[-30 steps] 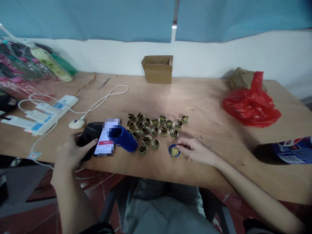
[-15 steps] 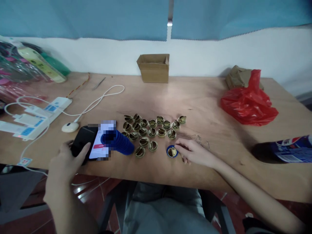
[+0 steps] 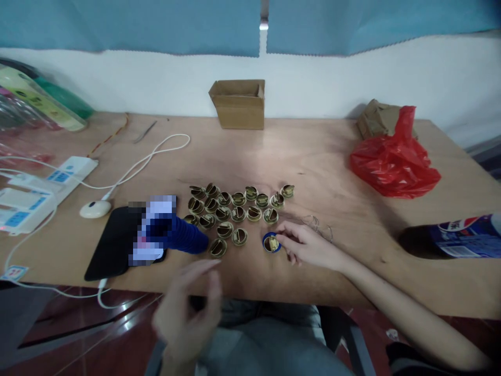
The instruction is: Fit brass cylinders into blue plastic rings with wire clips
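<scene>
My right hand pinches the edge of a blue-rimmed round piece with a gold-coloured clasp, perhaps a brooch, flat on the table. My left hand, slightly blurred, is above the table's front edge with thumb and fingers apart and nothing between them. Between and beyond the hands sit several round gold-coloured brooch-like pieces, each with a raised bar or flap. A leaning stack of blue rings lies left of them, beside a phone with its screen lit, partly pixelated.
A black phone lies at left with a cable, near a white power strip and a white rounded device. A cardboard box stands against the wall. On the right are a red plastic bag and a bottle on its side. Thin wire loops lie beyond my right hand.
My left hand has left the black phone and moved right and towards me, over the table's front edge. My right hand stays at the blue-rimmed piece. The view has shifted slightly.
</scene>
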A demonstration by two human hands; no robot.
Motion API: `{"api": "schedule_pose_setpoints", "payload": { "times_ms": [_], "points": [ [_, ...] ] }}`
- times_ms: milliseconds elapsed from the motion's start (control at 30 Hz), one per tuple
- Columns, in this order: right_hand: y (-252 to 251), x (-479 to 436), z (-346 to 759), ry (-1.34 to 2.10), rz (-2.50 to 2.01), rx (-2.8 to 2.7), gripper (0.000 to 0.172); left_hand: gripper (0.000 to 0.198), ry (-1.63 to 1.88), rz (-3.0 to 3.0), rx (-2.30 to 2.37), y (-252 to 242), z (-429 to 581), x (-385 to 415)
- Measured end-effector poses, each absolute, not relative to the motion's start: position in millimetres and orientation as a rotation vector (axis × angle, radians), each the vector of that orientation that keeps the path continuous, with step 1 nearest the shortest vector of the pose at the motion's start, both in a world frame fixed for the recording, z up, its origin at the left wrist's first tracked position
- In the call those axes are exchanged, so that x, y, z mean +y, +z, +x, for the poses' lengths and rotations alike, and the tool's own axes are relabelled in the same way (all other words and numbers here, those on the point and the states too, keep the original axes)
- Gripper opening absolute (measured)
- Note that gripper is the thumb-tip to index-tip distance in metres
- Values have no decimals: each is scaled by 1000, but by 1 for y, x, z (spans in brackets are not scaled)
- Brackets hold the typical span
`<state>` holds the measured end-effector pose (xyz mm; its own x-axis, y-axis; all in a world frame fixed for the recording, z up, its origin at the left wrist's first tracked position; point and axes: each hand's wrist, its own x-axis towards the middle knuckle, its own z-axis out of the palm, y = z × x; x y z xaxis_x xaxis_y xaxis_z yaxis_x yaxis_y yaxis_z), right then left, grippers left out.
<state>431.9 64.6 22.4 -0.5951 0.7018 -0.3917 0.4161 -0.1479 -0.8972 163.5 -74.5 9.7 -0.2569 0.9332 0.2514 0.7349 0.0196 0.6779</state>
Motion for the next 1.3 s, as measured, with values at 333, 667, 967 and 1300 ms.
{"api": "schedule_pose_setpoints", "payload": {
  "times_ms": [333, 667, 967, 1300],
  "points": [
    [25, 64, 438, 1735, -1121, -1958, 18, 46, 1104, 1749, 1543, -5, 249, -10],
    [26, 62, 436, 1718, -1206, -1920, 18, 30, 1046, 1666, 1485, -6, 244, -5],
    [35, 64, 435, 1633, -1202, -1945, 20, 30, 1011, 1672, 1504, -3, 245, -5],
    [33, 64, 436, 1553, -1174, -1966, 14, 45, 956, 1822, 1532, 1, 247, -5]
  ]
}}
